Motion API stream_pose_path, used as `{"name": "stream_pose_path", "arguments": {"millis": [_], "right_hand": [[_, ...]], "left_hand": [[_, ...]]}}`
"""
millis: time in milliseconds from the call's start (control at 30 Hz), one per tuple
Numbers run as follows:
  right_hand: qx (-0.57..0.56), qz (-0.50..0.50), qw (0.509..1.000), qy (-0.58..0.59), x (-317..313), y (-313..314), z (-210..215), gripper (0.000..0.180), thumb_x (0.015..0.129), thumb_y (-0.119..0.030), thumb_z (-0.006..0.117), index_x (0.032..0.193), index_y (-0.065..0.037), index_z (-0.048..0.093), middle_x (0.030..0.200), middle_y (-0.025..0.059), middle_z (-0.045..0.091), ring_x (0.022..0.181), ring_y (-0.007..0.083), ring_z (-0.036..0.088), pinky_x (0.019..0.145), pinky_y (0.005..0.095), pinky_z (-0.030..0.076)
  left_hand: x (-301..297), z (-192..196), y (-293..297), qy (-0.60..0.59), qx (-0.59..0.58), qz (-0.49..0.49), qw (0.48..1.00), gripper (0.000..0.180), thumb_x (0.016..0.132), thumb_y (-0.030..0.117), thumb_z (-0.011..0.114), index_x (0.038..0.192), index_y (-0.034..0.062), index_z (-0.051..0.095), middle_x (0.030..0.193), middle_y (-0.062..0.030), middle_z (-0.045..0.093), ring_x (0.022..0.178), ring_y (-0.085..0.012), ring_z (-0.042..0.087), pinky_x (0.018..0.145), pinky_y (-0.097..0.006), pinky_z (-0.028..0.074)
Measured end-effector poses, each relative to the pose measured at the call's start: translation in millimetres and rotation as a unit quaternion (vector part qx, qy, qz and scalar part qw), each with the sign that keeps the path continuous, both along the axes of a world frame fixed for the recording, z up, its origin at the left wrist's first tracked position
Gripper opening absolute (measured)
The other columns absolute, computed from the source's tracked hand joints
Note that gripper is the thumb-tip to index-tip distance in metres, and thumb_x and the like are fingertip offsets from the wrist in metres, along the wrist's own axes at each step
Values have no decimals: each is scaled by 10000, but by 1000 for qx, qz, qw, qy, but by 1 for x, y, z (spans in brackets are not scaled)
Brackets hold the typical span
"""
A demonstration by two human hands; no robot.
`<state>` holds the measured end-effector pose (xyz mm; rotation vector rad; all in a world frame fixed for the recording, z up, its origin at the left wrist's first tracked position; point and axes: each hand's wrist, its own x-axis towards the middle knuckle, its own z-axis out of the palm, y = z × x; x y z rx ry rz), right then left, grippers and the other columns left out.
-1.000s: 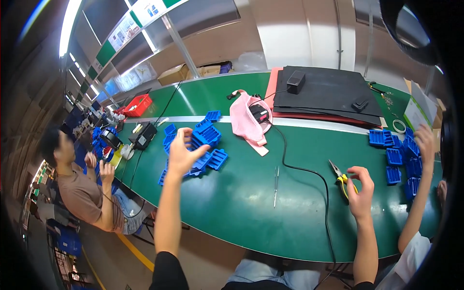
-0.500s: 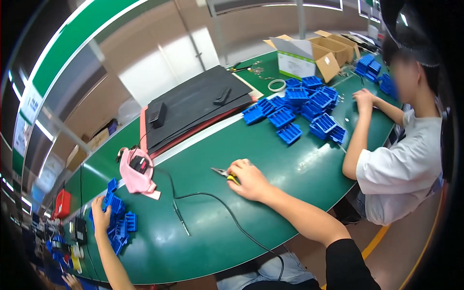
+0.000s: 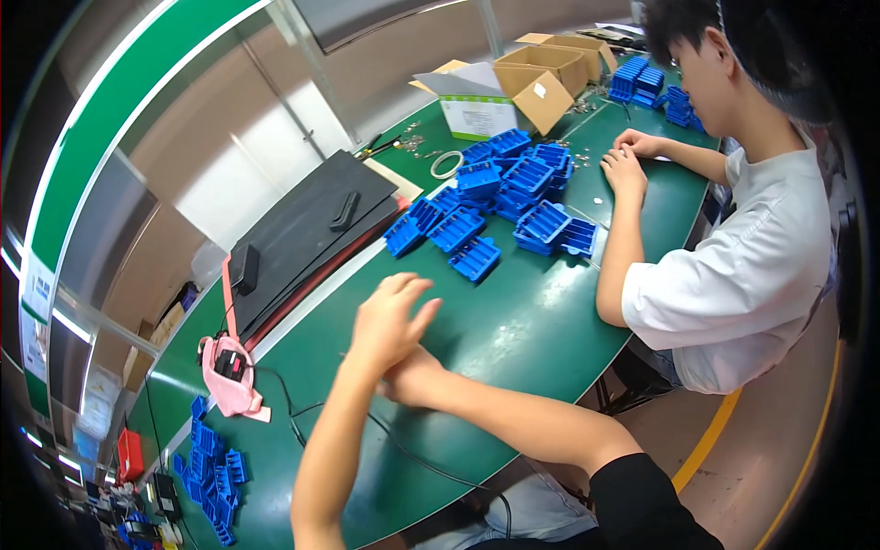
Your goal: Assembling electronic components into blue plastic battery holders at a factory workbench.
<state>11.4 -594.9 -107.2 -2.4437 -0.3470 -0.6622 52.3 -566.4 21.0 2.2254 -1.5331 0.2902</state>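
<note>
Left hand (image 3: 390, 321) hangs open, fingers spread, crossing over the right hand (image 3: 410, 380), whose grip I cannot make out from here. Both hover above the green table (image 3: 513, 321), beside the black cable (image 3: 403, 449); a careless sweep could snag it and drag the pink tool (image 3: 229, 371).

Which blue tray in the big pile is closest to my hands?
The lone blue tray at the pile's near edge, lying closest to your left hand.

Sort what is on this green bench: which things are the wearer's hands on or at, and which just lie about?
In hand:
left hand, crossed over right hand
black cable, nearest them

Lying about:
blue plastic trays
black mats
pink pouch
cardboard boxes
tape ring
</note>
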Motion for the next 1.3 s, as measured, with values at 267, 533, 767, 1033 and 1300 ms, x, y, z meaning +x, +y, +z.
{"name": "stream_pose_path", "arguments": {"millis": [267, 533, 767, 1033, 1300], "right_hand": [[-79, -109, 991, -23, -21, -1, 26, 430, 889, -330, 523, 1172, -7, 534, 1105, 241, 521, 1051, 391, 519, 946, 531, 401], [-91, -28, 995, -15, -8, 9, -3, 362, 918, -296, 483, 1177, -61, 575, 1242, 205, 547, 1206, 339, 497, 1038, 461, 371], [-48, -89, 985, 137, -23, -12, 55, 261, 769, -245, 719, 907, -25, 694, 1001, 220, 620, 942, 396, 607, 830, 467, 515], [190, 9, 974, 121, -30, 7, 77, 221, 819, -187, 684, 814, 29, 637, 809, 164, 598, 786, 338, 588, 703, 425, 463], [224, 195, 944, 143, -46, 32, 81, 151, 805, -90, 702, 839, 35, 624, 848, 122, 602, 719, 243, 567, 630, 335, 427]], "left_hand": [[-1, -36, -79, -14, 73, -20, 997, 335, 767, 253, 773, 1028, 72, 664, 1333, -239, 478, 1208, -380, 490, 946, -459, 479], [-12, -5, -41, 89, 130, 36, 987, 574, 683, 286, 834, 1103, 28, 542, 1055, -178, 653, 1009, -363, 621, 869, -448, 503], [-24, 2, 119, 467, -275, 3, 840, 831, 735, 214, 851, 1421, 63, 407, 1061, -67, 578, 956, -156, 597, 880, -304, 506], [-51, -38, 226, 507, -450, 52, 733, 853, 738, 323, 858, 1398, 36, 400, 1121, -71, 550, 1041, -208, 608, 908, -340, 510], [-34, -70, 253, 470, -515, 100, 710, 706, 778, 228, 835, 1323, 26, 434, 1155, -88, 551, 1097, -205, 573, 956, -354, 478]]}}
